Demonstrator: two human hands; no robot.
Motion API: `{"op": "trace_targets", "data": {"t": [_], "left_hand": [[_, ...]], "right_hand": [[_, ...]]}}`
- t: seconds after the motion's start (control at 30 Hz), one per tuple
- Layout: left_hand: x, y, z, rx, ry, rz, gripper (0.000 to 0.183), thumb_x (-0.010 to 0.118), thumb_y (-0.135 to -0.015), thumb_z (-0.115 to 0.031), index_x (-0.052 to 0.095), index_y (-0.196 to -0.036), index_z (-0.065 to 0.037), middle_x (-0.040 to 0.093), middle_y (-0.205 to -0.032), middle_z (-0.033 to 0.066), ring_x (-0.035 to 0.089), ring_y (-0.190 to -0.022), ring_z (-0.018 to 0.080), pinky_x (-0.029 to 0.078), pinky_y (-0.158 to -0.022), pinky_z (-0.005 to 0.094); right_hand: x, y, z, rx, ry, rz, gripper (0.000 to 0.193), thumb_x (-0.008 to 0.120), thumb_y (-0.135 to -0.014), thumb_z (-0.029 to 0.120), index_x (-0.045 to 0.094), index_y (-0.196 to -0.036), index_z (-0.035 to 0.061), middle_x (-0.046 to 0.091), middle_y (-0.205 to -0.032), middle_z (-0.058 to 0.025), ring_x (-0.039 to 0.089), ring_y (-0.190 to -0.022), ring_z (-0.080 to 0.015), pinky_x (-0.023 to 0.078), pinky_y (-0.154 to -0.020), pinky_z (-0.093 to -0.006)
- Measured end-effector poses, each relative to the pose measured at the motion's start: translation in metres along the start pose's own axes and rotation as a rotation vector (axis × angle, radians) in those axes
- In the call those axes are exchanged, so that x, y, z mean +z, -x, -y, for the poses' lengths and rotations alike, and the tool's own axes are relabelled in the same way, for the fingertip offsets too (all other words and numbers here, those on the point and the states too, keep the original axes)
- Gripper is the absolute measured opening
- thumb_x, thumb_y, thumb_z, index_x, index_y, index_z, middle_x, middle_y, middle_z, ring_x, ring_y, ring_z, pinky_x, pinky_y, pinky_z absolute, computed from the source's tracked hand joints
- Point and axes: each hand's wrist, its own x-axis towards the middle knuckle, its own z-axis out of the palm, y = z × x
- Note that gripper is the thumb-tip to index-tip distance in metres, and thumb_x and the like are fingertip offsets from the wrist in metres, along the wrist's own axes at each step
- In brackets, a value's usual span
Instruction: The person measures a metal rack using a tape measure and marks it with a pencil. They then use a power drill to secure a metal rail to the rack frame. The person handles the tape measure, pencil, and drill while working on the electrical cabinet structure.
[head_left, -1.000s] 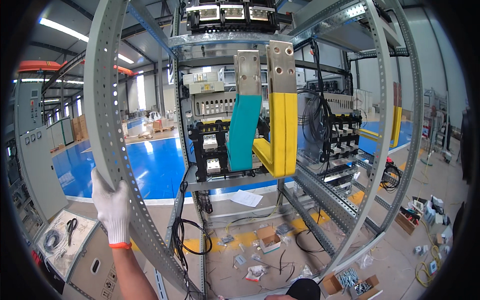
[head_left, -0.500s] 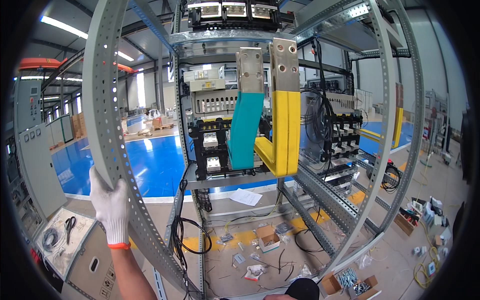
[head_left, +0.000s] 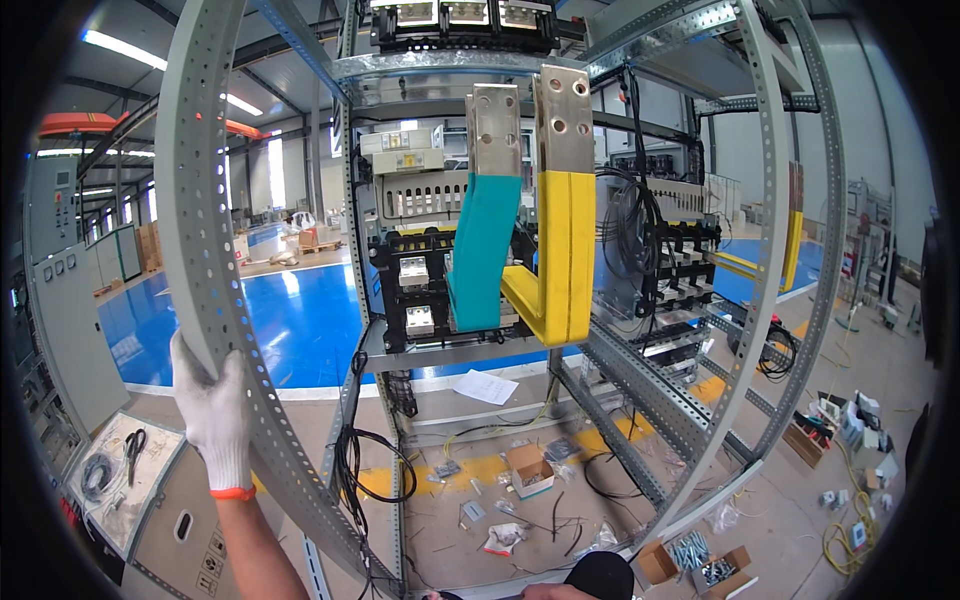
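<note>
My left hand (head_left: 214, 415), in a white knit glove with an orange cuff, grips the grey perforated metal post (head_left: 196, 250) at the left front of an open cabinet frame. Its thumb lies along the near face; the fingers partly pass behind. My right hand is out of view. Inside the frame, a teal-sleeved busbar (head_left: 485, 250) and a yellow-sleeved busbar (head_left: 566, 255) stand upright, their bare metal ends drilled with holes. Behind them sits a black terminal assembly (head_left: 412, 290) with silver contacts.
A crate (head_left: 150, 500) with scissors and coiled wire stands lower left. Black cables (head_left: 375, 465) hang beside the post. Floor items include an open carton (head_left: 528, 470), a bolt box (head_left: 720, 572) and scraps. A rounded black shape (head_left: 598, 574) and some skin show at the bottom edge.
The view has shifted slightly, so the frame and busbars sit a little higher and further left. My left hand keeps its grip on the post.
</note>
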Motion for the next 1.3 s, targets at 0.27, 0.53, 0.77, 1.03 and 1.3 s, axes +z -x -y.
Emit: {"op": "trace_targets", "data": {"t": [0.27, 0.53, 0.77, 1.03, 1.3], "left_hand": [[-0.036, 0.118, -0.055, 0.328, 0.364, 0.063, 0.050, 0.044, -0.103, -0.039, 0.047, -0.141, -0.006, 0.057, -0.137, 0.0164, 0.061, -0.103, 0.0294, 0.048, -0.088, 0.0401], [0.000, 0.211, -0.109, 0.154, 1.211, 0.604, 0.062, 0.048, -0.102, -0.052, 0.047, -0.143, -0.006, 0.061, -0.130, 0.0251, 0.068, -0.099, 0.0398, 0.053, -0.081, 0.0584], [0.010, 0.222, -0.113, 0.062, 1.207, 0.645, 0.061, 0.046, -0.102, -0.051, 0.047, -0.143, -0.006, 0.060, -0.131, 0.0238, 0.067, -0.102, 0.0378, 0.052, -0.083, 0.0549], [0.010, 0.223, -0.108, 0.040, 1.168, 0.625, 0.060, 0.044, -0.103, -0.049, 0.047, -0.143, -0.006, 0.059, -0.133, 0.0222, 0.066, -0.104, 0.0355, 0.052, -0.085, 0.0509], [-0.003, 0.209, -0.105, 0.080, 1.049, 0.556, 0.059, 0.042, -0.103, -0.048, 0.046, -0.144, -0.005, 0.058, -0.135, 0.0207, 0.064, -0.107, 0.0332, 0.051, -0.087, 0.0469]], "right_hand": [[-0.017, 0.030, 0.056, 0.109, 0.053, 0.075, 0.037, 0.061, -0.079, 0.037, 0.075, -0.089, 0.0046, 0.073, -0.092, -0.0177, 0.067, -0.080, -0.0306, 0.051, -0.073, -0.0453], [-0.005, 0.004, 0.013, 0.171, 0.065, 0.167, 0.052, 0.062, -0.083, 0.044, 0.070, -0.122, 0.0100, 0.070, -0.123, -0.0152, 0.068, -0.110, -0.0334, 0.053, -0.092, -0.0445], [-0.021, 0.032, 0.037, 0.232, 0.012, 0.166, 0.053, 0.062, -0.083, 0.044, 0.070, -0.123, 0.0098, 0.070, -0.123, -0.0151, 0.067, -0.110, -0.0332, 0.053, -0.092, -0.0443], [-0.020, 0.032, 0.038, 0.225, 0.035, 0.177, 0.053, 0.061, -0.084, 0.044, 0.070, -0.123, 0.0100, 0.070, -0.124, -0.0148, 0.067, -0.110, -0.0329, 0.053, -0.092, -0.0439], [-0.012, 0.015, 0.006, 0.113, 0.126, 0.186, 0.055, 0.060, -0.084, 0.046, 0.069, -0.123, 0.0084, 0.069, -0.125, -0.0163, 0.066, -0.112, -0.0359, 0.051, -0.095, -0.0451]]}}
